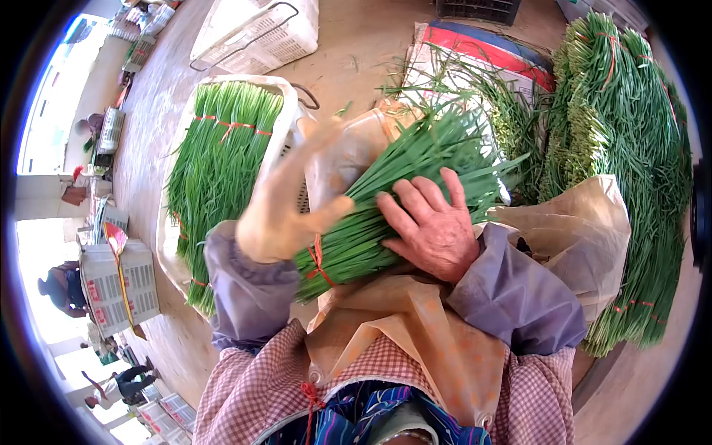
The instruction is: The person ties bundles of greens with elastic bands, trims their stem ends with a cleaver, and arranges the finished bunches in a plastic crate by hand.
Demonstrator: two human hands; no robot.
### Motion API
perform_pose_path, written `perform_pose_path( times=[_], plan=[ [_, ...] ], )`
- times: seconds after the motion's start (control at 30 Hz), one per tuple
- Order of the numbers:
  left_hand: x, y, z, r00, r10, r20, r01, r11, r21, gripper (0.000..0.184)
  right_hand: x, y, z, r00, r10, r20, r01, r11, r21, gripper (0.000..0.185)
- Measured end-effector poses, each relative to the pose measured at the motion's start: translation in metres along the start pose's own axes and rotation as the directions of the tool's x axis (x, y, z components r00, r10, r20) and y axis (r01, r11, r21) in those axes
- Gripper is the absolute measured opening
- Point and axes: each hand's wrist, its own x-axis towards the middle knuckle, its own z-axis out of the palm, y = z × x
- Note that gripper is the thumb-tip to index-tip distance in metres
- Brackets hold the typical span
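Observation:
A bunch of garlic chives point(437, 152) lies slantwise across my lap, bound near its lower left end with a red tie point(317, 259). On top of it rests my right hand point(434, 226), palm down with fingers spread over the stalks. My left hand point(285, 211) is raised at the bunch's left side, smeared by motion; its thumb stands apart from the other fingers and it holds nothing I can see. Whether it touches the stalks I cannot tell. Beneath the bunch, a translucent brown plastic sheet point(408, 319) covers my checked apron point(252, 393).
To the left stands a white crate point(278, 89) packed with tied chives point(222, 156). Another white crate point(259, 37) is behind it. Tall tied bundles point(630, 170) are stacked at right. Loose chives point(512, 126) lie on printed sacks point(475, 48). Other people point(67, 289) are far left.

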Motion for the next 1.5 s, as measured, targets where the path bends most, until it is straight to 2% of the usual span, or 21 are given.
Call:
perform_pose_path(
  times=[0.03,0.1,0.17,0.2,0.23,0.3,0.37,0.43,0.47,0.53,0.57,0.63,0.77,0.93,1.1,1.23,1.3,1.37,1.4,1.43,1.5],
  plan=[
    [-0.005,0.000,-0.005,0.998,-0.049,-0.025,0.046,0.993,-0.112,0.072,-0.005,0.005,-0.003,1.000,0.004,-0.018,-0.004,1.000,0.001,0.067],
    [-0.017,0.002,-0.026,0.997,-0.060,0.054,0.060,0.998,-0.008,0.068,0.002,0.005,0.003,0.998,0.036,-0.048,-0.033,0.998,0.057,0.058],
    [-0.007,-0.007,-0.007,0.972,0.111,0.206,-0.163,0.953,0.257,0.066,0.000,0.049,-0.011,0.998,0.058,0.001,-0.058,0.998,-0.030,0.052],
    [-0.009,-0.005,0.009,0.979,0.092,0.182,-0.165,0.883,0.440,0.058,-0.008,0.066,-0.020,0.995,0.094,0.027,-0.092,0.994,-0.051,0.048],
    [-0.015,-0.003,0.013,0.988,0.044,0.151,-0.105,0.901,0.421,0.058,-0.016,0.079,-0.024,0.990,0.134,0.040,-0.132,0.990,-0.053,0.043],
    [-0.022,-0.001,0.015,0.995,-0.050,0.089,0.011,0.920,0.391,0.057,-0.040,0.112,-0.031,0.952,0.303,-0.037,-0.295,0.884,-0.361,0.031],
    [-0.021,-0.003,0.019,0.996,-0.053,0.074,0.022,0.929,0.370,0.056,-0.055,0.136,-0.054,0.822,0.539,-0.185,-0.546,0.651,-0.528,0.022],
    [-0.021,-0.007,0.022,0.993,-0.078,0.083,0.047,0.944,0.326,0.055,-0.053,0.137,-0.085,0.811,0.399,-0.428,-0.545,0.782,-0.303,0.023],
    [-0.020,-0.005,0.022,0.991,-0.100,0.093,0.063,0.938,0.341,0.054,-0.046,0.119,-0.092,0.736,0.460,-0.496,-0.578,0.809,-0.107,0.024],
    [-0.014,0.003,0.020,0.983,-0.138,0.121,0.083,0.922,0.378,0.053,-0.019,0.064,-0.092,0.714,0.556,-0.425,-0.485,0.831,0.272,0.017],
    [-0.014,0.002,0.022,0.989,-0.107,0.106,0.060,0.925,0.375,0.053,-0.016,0.055,-0.086,0.854,0.344,-0.390,-0.276,0.935,0.221,0.018],
    [-0.016,-0.001,0.025,0.997,-0.048,0.068,0.020,0.929,0.370,0.052,0.009,0.035,-0.064,0.927,-0.044,-0.374,0.117,0.978,0.175,0.026],
    [-0.019,-0.001,0.027,0.997,-0.044,0.059,0.018,0.927,0.374,0.053,0.023,0.019,-0.029,0.986,-0.058,-0.156,0.079,0.988,0.132,0.025],
    [-0.028,0.004,0.013,0.999,-0.024,0.031,0.011,0.934,0.358,0.074,0.029,0.019,-0.023,0.976,-0.109,-0.188,0.140,0.977,0.159,0.024],
    [-0.059,0.004,-0.005,0.984,-0.148,0.101,0.085,0.882,0.464,0.101,0.034,0.004,-0.039,0.984,-0.104,-0.147,0.134,0.968,0.212,0.021],
    [-0.076,0.000,-0.005,0.971,-0.200,0.131,0.120,0.881,0.458,0.100,0.040,-0.004,-0.035,1.000,0.004,-0.030,0.020,0.680,0.733,0.012],
    [-0.076,-0.001,-0.006,0.970,-0.204,0.134,0.131,0.898,0.419,0.096,0.042,-0.011,-0.031,0.987,-0.025,0.161,-0.145,0.309,0.940,0.003],
    [-0.076,-0.001,-0.005,0.971,-0.197,0.133,0.127,0.904,0.409,0.093,0.042,-0.032,-0.016,0.952,-0.084,0.295,-0.302,-0.089,0.949,0.006],
    [-0.076,-0.002,-0.005,0.973,-0.190,0.133,0.122,0.907,0.403,0.091,0.043,-0.040,-0.011,0.937,-0.149,0.317,-0.337,-0.135,0.932,0.011],
    [-0.076,-0.004,-0.004,0.974,-0.185,0.128,0.120,0.910,0.398,0.089,0.041,-0.048,-0.018,0.860,-0.184,0.476,-0.509,-0.256,0.822,0.014],
    [-0.077,-0.008,-0.004,0.976,-0.177,0.123,0.117,0.914,0.388,0.086,0.037,-0.051,-0.028,0.768,-0.289,0.571,-0.633,-0.208,0.746,0.016]
  ],
)
